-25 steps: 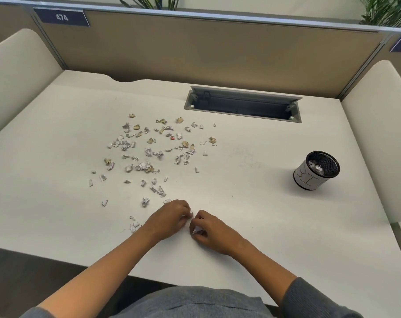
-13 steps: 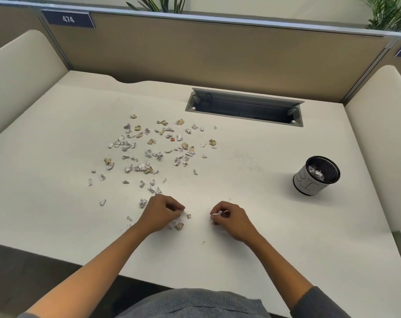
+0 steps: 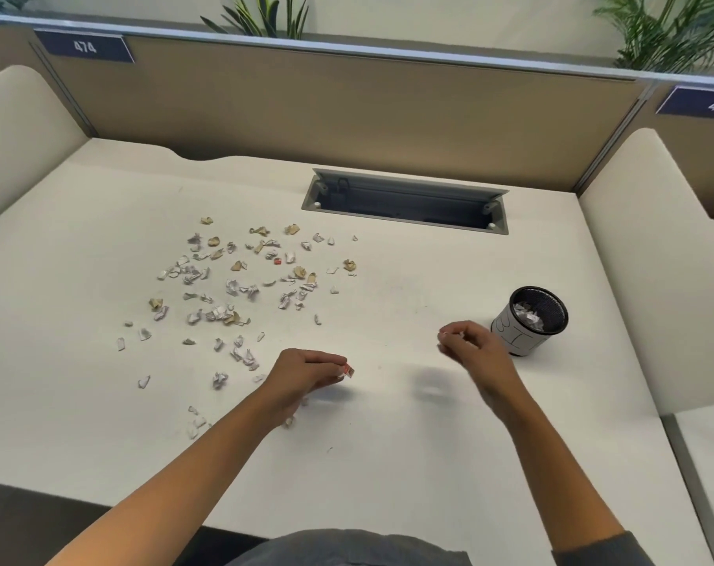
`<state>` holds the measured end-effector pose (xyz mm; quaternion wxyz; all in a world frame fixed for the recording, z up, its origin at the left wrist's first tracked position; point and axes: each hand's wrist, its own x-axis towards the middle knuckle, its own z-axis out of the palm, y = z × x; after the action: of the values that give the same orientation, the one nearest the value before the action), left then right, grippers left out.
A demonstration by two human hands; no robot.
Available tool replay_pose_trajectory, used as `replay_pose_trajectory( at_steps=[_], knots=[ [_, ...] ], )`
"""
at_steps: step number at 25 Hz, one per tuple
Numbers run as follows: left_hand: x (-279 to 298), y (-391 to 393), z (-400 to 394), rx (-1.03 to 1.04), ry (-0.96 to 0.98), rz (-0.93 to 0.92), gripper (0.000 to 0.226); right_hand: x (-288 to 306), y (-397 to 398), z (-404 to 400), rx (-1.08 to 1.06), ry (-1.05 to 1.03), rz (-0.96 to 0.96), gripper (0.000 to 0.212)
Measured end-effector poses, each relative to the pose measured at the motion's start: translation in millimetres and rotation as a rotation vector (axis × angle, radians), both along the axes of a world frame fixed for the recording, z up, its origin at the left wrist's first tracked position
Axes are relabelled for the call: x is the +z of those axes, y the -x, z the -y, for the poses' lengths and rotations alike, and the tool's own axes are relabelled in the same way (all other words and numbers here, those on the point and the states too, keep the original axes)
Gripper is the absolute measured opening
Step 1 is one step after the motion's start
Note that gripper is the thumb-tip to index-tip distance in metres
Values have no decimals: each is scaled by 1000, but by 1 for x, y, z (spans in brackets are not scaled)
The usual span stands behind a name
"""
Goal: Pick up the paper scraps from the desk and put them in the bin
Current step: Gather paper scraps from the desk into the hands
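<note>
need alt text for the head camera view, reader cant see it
Seen from above, a person's left hand pinches a paper scrap over a white desk while the right hand, fingers curled round something small and blurred, reaches toward a small black bin. Many more scraps litter the desk's left side.

Both forearms reach forward over the counter's near edge. The left grip [image 3: 306, 373] has its fingers curled in a pinch; the right grip [image 3: 471, 347], blurred, is raised with fingers curled.

Paper scraps [image 3: 241, 288] scattered left on desk [image 3: 388, 463]; bin [image 3: 529, 320] right; cable tray [image 3: 404, 202] behind; hands between.
</note>
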<state>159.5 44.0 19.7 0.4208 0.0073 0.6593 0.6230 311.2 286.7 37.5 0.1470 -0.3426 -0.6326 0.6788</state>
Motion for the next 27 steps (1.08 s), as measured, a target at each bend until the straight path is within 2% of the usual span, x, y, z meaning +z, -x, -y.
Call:
replay_pose_trajectory(
  at_steps=[5, 7, 13, 18, 27],
  knots=[
    [21, -18, -65, -103, -99, 51, 17, 27, -29, -78, -299, -158, 12, 3],
    [32, -26, -94, -154, -131, 60, 18, 29, -35, -101, -371, -197, 51, 8],
    [65, -43, -190, -265, -145, 2, 21, 32, -39, -129, -303, -36, 10, 18],
    [77, -54, -256, -302, -76, -75, 22, 30, -48, -134, -334, -13, -33, 23],
    [82, -62, -285, -370, -17, -131, 27, 24, -60, -143, -372, -4, -83, 19]
  ],
)
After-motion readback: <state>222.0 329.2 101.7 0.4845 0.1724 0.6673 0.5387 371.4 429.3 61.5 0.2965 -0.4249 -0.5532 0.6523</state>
